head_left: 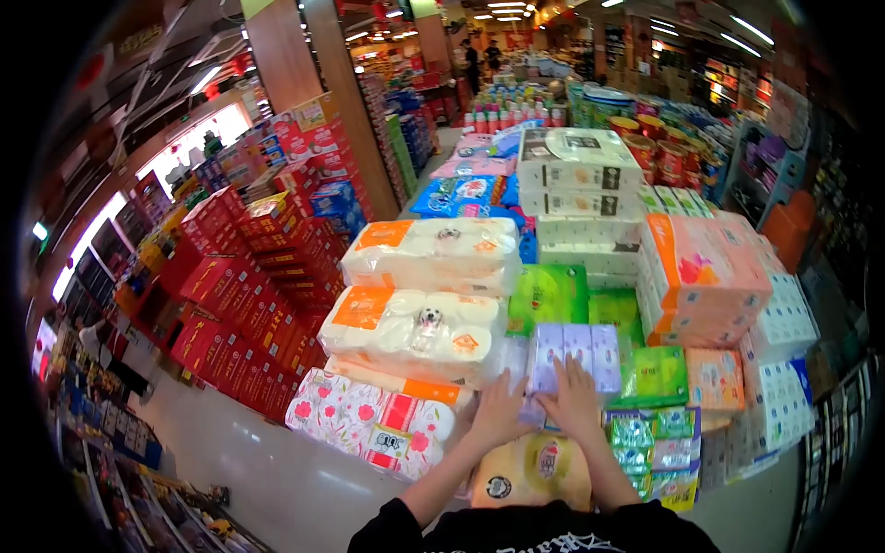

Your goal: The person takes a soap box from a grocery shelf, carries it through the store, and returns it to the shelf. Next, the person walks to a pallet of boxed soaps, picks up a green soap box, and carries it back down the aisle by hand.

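Note:
Both hands reach forward over a display of wrapped paper packs. My left hand [499, 409] lies with its fingers apart at the left side of a purple-and-white pack [604, 358], near the white roll packs. My right hand [572, 398] rests with spread fingers on the front of the purple pack. Below my hands is an orange-yellow pack [530, 472]. Green packs [548, 297] stand behind the purple one. To the left are white toilet-roll packs with orange ends [412, 334] and a pink-flowered pack [369, 422].
A pink tissue bundle [705, 272] and white bundles [579, 161] are stacked at right and behind. Red boxes [249, 304] form a tall stack at the left. Small green and purple packs [652, 452] lie at the right front. Two people [472, 63] stand far back.

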### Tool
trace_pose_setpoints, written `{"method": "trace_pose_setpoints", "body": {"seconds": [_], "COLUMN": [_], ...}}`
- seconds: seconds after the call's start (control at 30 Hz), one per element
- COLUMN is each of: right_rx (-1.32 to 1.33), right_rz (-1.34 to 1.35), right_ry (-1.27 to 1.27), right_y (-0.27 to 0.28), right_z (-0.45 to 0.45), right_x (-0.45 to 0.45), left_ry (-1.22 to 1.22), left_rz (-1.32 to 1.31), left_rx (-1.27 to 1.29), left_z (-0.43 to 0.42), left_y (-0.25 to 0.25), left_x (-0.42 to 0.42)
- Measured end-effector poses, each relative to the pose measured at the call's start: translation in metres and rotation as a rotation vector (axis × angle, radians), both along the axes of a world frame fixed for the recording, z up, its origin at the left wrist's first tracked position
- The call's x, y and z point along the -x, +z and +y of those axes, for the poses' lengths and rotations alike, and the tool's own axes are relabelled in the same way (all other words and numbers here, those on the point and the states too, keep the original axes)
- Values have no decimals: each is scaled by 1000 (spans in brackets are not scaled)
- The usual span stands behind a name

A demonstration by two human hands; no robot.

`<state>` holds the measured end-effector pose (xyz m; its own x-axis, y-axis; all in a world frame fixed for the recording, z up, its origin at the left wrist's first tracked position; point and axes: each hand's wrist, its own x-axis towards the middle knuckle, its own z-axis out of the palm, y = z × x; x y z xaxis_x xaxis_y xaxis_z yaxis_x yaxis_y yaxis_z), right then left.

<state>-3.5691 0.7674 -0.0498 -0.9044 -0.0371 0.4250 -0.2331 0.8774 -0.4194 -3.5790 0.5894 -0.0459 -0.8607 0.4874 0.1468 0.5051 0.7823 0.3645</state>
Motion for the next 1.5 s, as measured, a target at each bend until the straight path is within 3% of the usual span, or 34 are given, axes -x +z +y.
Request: {"method": "trace_pose_setpoints", "body": {"seconds": [0.07,0.13,0.23,0.43,0.53,0.77,0.87,1.0,1.07,1.3,1.37,1.5], "right_rx": [-120,-226,-165,-107,-88,-80,-200,-192,-330,-421,-283,-133], "right_rz": [-51,-113,-50,-87,-73,-190,-143,-176,-182,-78,-251,-349], "right_ry": [72,134,116,93,154,370,333,337,412,598,766,825], "right_y": [-61,-85,-74,-67,-59,-38,-54,-56,-48,-49,-57,-75], "right_z": [4,0,0,-2,2,9,6,-3,-10,-18,-13,-15], "right_x": [12,21,11,12,10,7,8,6,3,-39,-54,-93], "left_ry": [30,-60,-136,-152,-47,185,216,209,222,175,95,152], "left_rz": [72,-55,16,-42,-12,-71,-179,-106,-132,-185,-284,-404], "left_rx": [129,156,21,97,187,-15,51,8,-54,-4,81,-7], "left_z": [16,17,8,7,2,-4,0,-12,-19,-46,-50,-61], "left_y": [-50,-99,-87,-62,-62,-75,-55,-74,-83,-68,-66,-79], "left_x": [21,28,22,20,16,0,-4,-11,-19,-78,-103,-153]}}
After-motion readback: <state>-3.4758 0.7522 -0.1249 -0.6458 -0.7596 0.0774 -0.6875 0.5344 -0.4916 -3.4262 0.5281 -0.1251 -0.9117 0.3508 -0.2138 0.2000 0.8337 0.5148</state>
